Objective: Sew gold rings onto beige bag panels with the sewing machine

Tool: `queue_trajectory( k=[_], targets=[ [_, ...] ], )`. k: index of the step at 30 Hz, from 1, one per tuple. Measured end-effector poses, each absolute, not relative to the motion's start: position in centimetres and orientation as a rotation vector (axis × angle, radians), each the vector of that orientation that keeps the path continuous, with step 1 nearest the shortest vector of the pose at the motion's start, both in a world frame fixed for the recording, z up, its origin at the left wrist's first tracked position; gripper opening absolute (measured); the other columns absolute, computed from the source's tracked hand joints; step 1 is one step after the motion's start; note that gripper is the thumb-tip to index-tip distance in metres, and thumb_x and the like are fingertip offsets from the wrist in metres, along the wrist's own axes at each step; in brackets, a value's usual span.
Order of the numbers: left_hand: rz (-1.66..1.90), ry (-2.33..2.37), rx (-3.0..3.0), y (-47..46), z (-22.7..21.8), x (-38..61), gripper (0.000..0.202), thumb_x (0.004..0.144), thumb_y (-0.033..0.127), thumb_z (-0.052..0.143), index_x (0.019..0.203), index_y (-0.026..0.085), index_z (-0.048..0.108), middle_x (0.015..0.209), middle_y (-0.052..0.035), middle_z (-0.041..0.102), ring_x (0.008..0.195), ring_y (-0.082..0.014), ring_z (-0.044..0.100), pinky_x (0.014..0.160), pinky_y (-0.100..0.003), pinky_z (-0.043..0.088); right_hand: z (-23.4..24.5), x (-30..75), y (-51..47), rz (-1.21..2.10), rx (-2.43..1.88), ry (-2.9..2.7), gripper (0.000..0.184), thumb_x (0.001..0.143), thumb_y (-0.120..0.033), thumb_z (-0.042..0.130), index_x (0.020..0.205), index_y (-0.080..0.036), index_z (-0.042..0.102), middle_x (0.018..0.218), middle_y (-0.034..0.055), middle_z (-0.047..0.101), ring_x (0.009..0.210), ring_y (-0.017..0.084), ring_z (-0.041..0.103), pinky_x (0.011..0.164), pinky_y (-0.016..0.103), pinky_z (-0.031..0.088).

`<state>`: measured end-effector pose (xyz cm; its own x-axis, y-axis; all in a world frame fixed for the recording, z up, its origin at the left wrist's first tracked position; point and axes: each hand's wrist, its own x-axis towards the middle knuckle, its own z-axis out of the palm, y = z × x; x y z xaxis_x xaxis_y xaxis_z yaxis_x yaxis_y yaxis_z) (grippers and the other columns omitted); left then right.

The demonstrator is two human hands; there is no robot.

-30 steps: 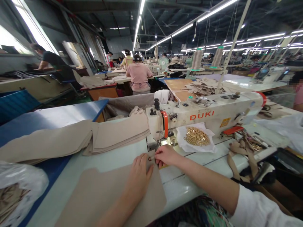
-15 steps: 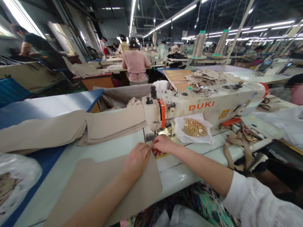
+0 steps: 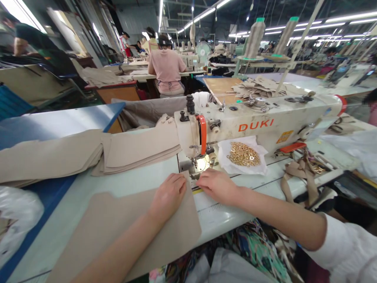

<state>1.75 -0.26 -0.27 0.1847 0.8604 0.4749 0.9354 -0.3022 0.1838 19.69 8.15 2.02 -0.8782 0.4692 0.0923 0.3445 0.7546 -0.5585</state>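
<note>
Under the curled left hand [image 3: 168, 194], the cloth [image 3: 118, 216] lies flat, its corner seemingly pressed to keep it steady. The right hand [image 3: 218, 187] bunches its fingers beside that corner; whether either hand pinches anything, I cannot tell. Gold rings [image 3: 244, 154] sit just beyond, presumably for easy reach.

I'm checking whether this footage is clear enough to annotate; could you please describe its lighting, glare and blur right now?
Head view: bright light pools under the needle end of the sewing machine; head view: pale glare washes the blue table; head view: the person at far left looks blurred and stretched, while the beige fabric piece shows little texture.
</note>
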Motion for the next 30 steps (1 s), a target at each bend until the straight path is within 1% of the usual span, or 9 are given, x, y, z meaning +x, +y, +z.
queue_trajectory(
  k=[3, 5, 6, 8, 12, 14, 17, 22, 30],
  targets=[
    [-0.774, -1.747, -2.314, -0.2, -0.4, 1.7, 0.023, 0.089, 0.013, 0.039, 0.076, 0.018, 0.057, 0.077, -0.0057, 0.063, 0.079, -0.0196, 0.058, 0.074, -0.033, 0.052, 1.7, 21.4, 7.3, 0.311, -0.155, -2.928, 0.019, 0.09, -0.014, 0.051, 0.104, -0.016, 0.064, 0.1, 0.0094, 0.064, 0.097, 0.022, 0.053, 0.087, 0.034, 0.042],
    [-0.77, -1.742, -2.325, -0.2, -0.3, 1.6, 0.024, 0.09, 0.013, 0.038, 0.077, 0.018, 0.058, 0.078, -0.0057, 0.064, 0.08, -0.0195, 0.058, 0.075, -0.033, 0.051, 1.4, 21.5, 7.0, 0.164, -0.048, -2.945, 0.02, 0.092, -0.018, 0.051, 0.109, -0.017, 0.061, 0.107, 0.0091, 0.062, 0.102, 0.021, 0.051, 0.088, 0.033, 0.042],
    [-0.764, -1.738, -2.329, -0.2, -0.3, 1.6, 0.025, 0.09, 0.014, 0.038, 0.077, 0.018, 0.058, 0.078, -0.0058, 0.064, 0.08, -0.0195, 0.058, 0.075, -0.033, 0.051, 1.3, 21.3, 6.9, 0.127, -0.041, -2.941, 0.019, 0.092, -0.019, 0.051, 0.109, -0.018, 0.061, 0.109, 0.0084, 0.061, 0.103, 0.021, 0.05, 0.089, 0.032, 0.041],
    [-0.752, -1.729, -2.34, -0.2, -0.2, 1.5, 0.026, 0.091, 0.015, 0.037, 0.077, 0.017, 0.058, 0.078, -0.0055, 0.063, 0.079, -0.0193, 0.057, 0.074, -0.033, 0.051, 1.0, 20.6, 6.9, 0.106, -0.069, -2.908, 0.015, 0.093, -0.022, 0.05, 0.101, -0.018, 0.062, 0.106, 0.0068, 0.062, 0.102, 0.02, 0.051, 0.089, 0.032, 0.041],
    [-0.735, -1.716, -2.375, -0.1, 0.0, 1.4, 0.024, 0.091, 0.014, 0.037, 0.077, 0.017, 0.057, 0.077, -0.0049, 0.063, 0.078, -0.0189, 0.057, 0.072, -0.033, 0.052, 0.2, 18.9, 7.0, 0.115, -0.149, -2.771, 0.017, 0.092, -0.025, 0.051, 0.085, -0.015, 0.063, 0.088, 0.0058, 0.064, 0.09, 0.02, 0.054, 0.085, 0.032, 0.044],
    [-0.735, -1.703, -2.38, -0.1, 0.0, 1.4, 0.024, 0.091, 0.013, 0.039, 0.076, 0.018, 0.057, 0.076, -0.0045, 0.063, 0.077, -0.0188, 0.057, 0.071, -0.032, 0.052, -0.3, 18.5, 7.0, 0.08, -0.121, -2.736, 0.013, 0.09, -0.022, 0.054, 0.086, -0.014, 0.063, 0.087, 0.0058, 0.064, 0.087, 0.02, 0.054, 0.083, 0.031, 0.045],
    [-0.763, -1.668, -2.353, 0.0, -0.2, 1.4, 0.023, 0.091, 0.013, 0.04, 0.076, 0.018, 0.056, 0.076, -0.0042, 0.063, 0.076, -0.0185, 0.057, 0.07, -0.032, 0.052, -0.9, 18.4, 7.0, 0.05, -0.026, -2.746, 0.01, 0.09, -0.018, 0.054, 0.089, -0.014, 0.063, 0.091, 0.0046, 0.066, 0.091, 0.019, 0.055, 0.086, 0.031, 0.043],
    [-0.794, -1.638, -2.322, -0.2, -0.3, 1.6, 0.023, 0.092, 0.012, 0.039, 0.078, 0.018, 0.056, 0.077, -0.0045, 0.063, 0.075, -0.0182, 0.057, 0.07, -0.032, 0.052, -1.2, 18.6, 7.1, 0.063, -0.02, -2.765, 0.012, 0.091, -0.017, 0.053, 0.089, -0.014, 0.064, 0.095, 0.0043, 0.067, 0.096, 0.018, 0.055, 0.091, 0.031, 0.042],
    [-0.774, -1.641, -2.31, -0.2, -0.2, 1.6, 0.023, 0.092, 0.012, 0.039, 0.078, 0.017, 0.057, 0.077, -0.0051, 0.063, 0.076, -0.0184, 0.057, 0.07, -0.032, 0.052, -1.1, 18.7, 7.0, 0.093, -0.045, -2.776, 0.011, 0.09, -0.017, 0.054, 0.091, -0.013, 0.065, 0.095, 0.0047, 0.067, 0.096, 0.019, 0.055, 0.091, 0.031, 0.042]
  ],
)
